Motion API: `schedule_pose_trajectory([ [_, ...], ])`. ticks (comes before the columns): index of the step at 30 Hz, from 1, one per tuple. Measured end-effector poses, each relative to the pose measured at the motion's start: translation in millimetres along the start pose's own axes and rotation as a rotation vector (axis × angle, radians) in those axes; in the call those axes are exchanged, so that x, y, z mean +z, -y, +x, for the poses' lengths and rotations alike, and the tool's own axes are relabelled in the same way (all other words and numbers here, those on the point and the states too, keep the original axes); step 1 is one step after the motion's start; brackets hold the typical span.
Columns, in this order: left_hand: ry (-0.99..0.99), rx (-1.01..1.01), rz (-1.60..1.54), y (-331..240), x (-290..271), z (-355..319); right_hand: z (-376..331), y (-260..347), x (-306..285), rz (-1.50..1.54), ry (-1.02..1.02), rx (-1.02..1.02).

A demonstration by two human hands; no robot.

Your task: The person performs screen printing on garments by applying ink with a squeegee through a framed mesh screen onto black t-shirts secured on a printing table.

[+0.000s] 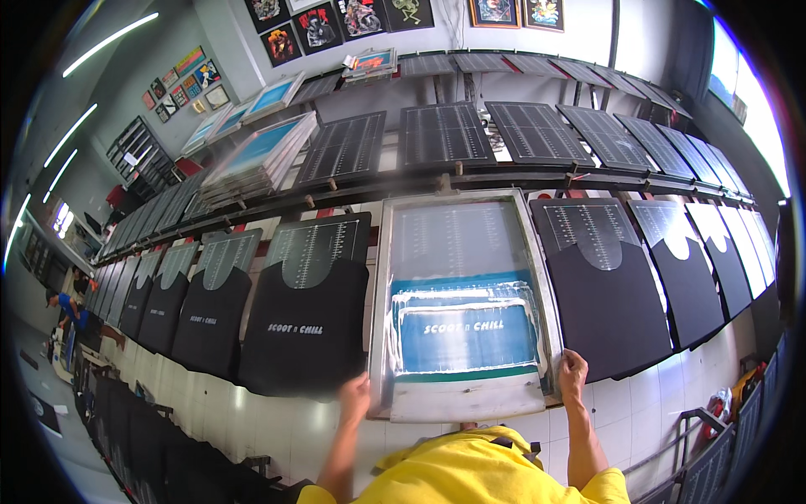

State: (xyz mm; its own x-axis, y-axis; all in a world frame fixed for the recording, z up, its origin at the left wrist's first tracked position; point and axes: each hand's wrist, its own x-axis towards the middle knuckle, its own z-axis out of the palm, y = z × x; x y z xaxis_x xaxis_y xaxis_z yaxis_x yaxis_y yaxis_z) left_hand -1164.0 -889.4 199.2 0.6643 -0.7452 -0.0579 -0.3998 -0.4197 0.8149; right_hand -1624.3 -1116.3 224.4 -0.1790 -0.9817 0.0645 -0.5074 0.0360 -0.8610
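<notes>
In front of me a silk-screen frame [467, 401] lies over a board. Its mesh is blue in the lower part, with white ink around and across white lettering. My left hand [356, 398] is closed at the frame's lower left edge, slightly blurred. On the opposite side my right hand [573, 373] has its fingers curled against the lower right edge. Whatever lies under the frame is hidden. To the left, a black T-shirt [304, 336] with white lettering across it is stretched over a board. A plain black T-shirt [613, 311] covers the board to the right.
More shirt-covered boards [210, 323] run along both sides. Behind a dark rail [420, 175] stand rows of bare black boards [445, 134]. Stacked screens [260, 160] rest at the back left. A metal rack [701, 424] stands at the lower right. A person in blue [74, 311] is far left.
</notes>
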Motion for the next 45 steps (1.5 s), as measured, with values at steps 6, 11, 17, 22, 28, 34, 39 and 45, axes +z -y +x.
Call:
schedule_pose_trajectory([
  [6, 0.019, -0.041, 0.016, -7.2, -3.7, -3.2, -6.6, 21.4, -0.5, 0.005, 0.0, 0.021],
  [11, 0.041, -0.02, 0.033, 5.5, -1.4, 1.4, -2.6, 3.8, 2.8, -0.007, -0.018, -0.003],
  [17, 0.047, -0.039, 0.03, -2.8, -5.9, -1.0, -5.0, 10.1, 5.6, -0.05, -0.023, -0.062],
  [22, 0.04, -0.06, 0.067, -35.2, -9.9, -4.9, -3.1, 20.0, -4.4, -0.198, 0.005, -0.161],
  [28, 0.142, 0.43, 0.346, -63.7, -36.2, -48.5, -51.0, 82.7, -36.6, -0.598, 0.384, -0.526],
  [34, 0.581, 0.738, 0.594, -100.9, -34.6, -67.0, -71.0, 94.7, -40.0, -0.892, 0.771, -0.93],
  [39, 0.56, 0.641, 0.594, -122.1, -17.7, -41.1, -56.6, 136.5, -31.9, -0.743, 0.754, -0.902],
  [45, 0.437, 0.596, 0.568, -123.1, 2.3, -18.0, -38.3, 114.2, -7.9, -0.721, 0.657, -0.836],
])
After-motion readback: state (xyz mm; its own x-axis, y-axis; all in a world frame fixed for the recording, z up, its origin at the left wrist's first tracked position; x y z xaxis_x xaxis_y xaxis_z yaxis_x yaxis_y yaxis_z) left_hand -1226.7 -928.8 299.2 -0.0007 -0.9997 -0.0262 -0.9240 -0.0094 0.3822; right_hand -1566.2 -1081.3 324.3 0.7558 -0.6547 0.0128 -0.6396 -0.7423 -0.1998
